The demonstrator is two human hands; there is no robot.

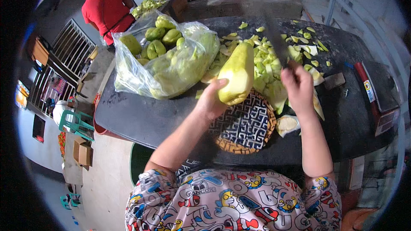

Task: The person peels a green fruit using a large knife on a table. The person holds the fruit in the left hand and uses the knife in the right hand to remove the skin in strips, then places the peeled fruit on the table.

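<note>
My left hand grips a large pale green fruit from below and holds it upright above a round woven basket lined with a blue and white patterned cloth. My right hand is closed around the handle of a knife, whose blurred blade rises toward the far side of the table, just right of the fruit. A heap of pale green peelings and cut pieces lies behind both hands.
A clear plastic bag full of whole green fruits lies on the dark table at the left. More scraps are scattered far right. A red-edged flat object sits at the right edge. A person in red stands beyond.
</note>
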